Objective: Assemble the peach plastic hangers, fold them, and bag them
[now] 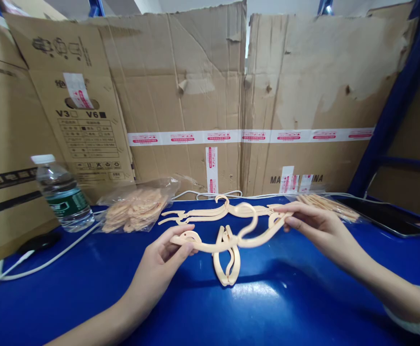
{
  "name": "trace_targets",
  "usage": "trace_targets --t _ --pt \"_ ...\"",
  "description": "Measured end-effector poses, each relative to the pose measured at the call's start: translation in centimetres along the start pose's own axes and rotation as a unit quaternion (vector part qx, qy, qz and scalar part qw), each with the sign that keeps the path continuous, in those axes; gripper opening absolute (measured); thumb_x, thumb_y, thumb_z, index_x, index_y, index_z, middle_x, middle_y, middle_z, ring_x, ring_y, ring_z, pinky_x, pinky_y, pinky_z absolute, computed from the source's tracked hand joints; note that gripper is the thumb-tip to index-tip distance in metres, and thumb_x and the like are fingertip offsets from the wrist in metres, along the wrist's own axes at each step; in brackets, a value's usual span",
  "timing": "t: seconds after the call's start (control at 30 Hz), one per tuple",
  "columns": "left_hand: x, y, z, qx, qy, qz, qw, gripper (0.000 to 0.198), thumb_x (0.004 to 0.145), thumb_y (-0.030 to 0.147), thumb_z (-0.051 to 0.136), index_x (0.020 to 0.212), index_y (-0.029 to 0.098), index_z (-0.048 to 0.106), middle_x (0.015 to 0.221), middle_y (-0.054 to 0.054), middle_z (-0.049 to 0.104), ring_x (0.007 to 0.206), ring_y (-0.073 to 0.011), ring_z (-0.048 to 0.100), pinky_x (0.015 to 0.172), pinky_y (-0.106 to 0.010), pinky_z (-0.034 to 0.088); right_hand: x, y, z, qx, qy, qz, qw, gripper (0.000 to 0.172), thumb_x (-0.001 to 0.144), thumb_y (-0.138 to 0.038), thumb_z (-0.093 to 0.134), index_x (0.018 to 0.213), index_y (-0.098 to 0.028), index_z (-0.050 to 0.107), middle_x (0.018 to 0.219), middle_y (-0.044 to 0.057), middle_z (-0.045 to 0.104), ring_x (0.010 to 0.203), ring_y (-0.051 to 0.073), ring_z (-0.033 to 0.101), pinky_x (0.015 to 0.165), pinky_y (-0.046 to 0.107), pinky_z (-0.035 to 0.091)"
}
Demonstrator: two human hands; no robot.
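"What do the two hands have hold of?"

"One cream folding hanger (253, 241), spread out between them. The left hand (161, 257) pinches one end, its thumb and fingers closed down to the hanger's thickness. The right hand (316, 225) has the other end in a similar narrow pinch of thumb and fingertips."

"Where is that hanger, exactly?"

"Raised over the middle of the blue worktop (285, 307), its right end higher than its left. The hook rises from its centre, slightly blurred."

"Anything under or behind it?"

"A folded hanger (216, 263) lies on the worktop just below, partly hidden by the raised one. Further back, near the far edge, lie spread-out hangers (210, 213); I can't tell how many."

"And around those?"

"Towards the far left corner there's a clear bag of cream hanger parts (133, 210), with a green-labelled water bottle (67, 204) standing beside it. A black disc-shaped device (38, 242) and a white cable (56, 260) lie near the left edge. A second bag (330, 206) sits by the far edge on the right, a black phone (386, 218) next to it. Cardboard sheets (181, 72) stand along the far edge."
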State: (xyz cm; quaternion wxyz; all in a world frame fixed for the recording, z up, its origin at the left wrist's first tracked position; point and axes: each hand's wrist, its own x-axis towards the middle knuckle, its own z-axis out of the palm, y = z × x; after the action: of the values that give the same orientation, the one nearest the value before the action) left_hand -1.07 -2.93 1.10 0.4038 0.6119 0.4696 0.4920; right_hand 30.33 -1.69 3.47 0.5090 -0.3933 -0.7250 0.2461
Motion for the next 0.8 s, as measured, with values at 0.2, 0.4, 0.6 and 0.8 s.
trace_targets --t 0.2,0.4,0.6,0.8 --pt "-0.9 0.3 1.3 -0.055 -0.032 0.017 0.998 0.047 0.082 0.038 0.065 0.122 0.021 0.049 0.078 0.001 0.06 0.073 -0.0179 0.067 0.067 -0.027 0.055 -1.3 -0.4 3.8 0.212 -0.091 0.105 0.967 0.036 0.082 -0.041 0.072 0.101 -0.022 0.049 0.077 -0.001 0.06 0.06 0.012 0.059 0.058 0.027 0.053" --pt "-1.2 0.1 1.9 -0.067 -0.038 0.031 0.997 0.042 0.082 0.035 0.065 0.119 0.022 0.051 0.078 0.003 0.053 0.074 -0.0179 0.067 0.065 -0.027 0.055 -2.3 -1.0 6.1 0.277 -0.143 0.116 0.943 0.04 0.082 -0.04 0.073 0.093 -0.023 0.037 0.077 -0.001 0.063 0.068 0.013 0.062 0.065 0.028 0.054" --pt "-1.3 0.2 2.0 -0.015 -0.033 0.036 0.999 0.039 0.081 0.033 0.066 0.116 0.021 0.054 0.077 0.001 0.06 0.074 -0.0158 0.062 0.062 -0.023 0.053 -3.1 -1.5 7.0 0.247 -0.147 0.11 0.951 0.029 0.09 -0.038 0.063 0.096 -0.024 0.039 0.074 -0.001 0.065 0.06 0.012 0.06 0.057 0.024 0.052" --pt "-1.2 0.0 2.0 -0.077 -0.053 0.037 0.995 0.042 0.081 0.032 0.068 0.117 0.021 0.048 0.079 0.0 0.063 0.067 -0.0141 0.059 0.052 -0.021 0.052 -3.6 -2.9 6.5 0.073 -0.252 -0.009 0.965 0.018 0.098 -0.027 0.049 0.11 -0.023 0.063 0.107 0.007 0.066 0.093 0.018 0.064 0.084 0.031 0.054"
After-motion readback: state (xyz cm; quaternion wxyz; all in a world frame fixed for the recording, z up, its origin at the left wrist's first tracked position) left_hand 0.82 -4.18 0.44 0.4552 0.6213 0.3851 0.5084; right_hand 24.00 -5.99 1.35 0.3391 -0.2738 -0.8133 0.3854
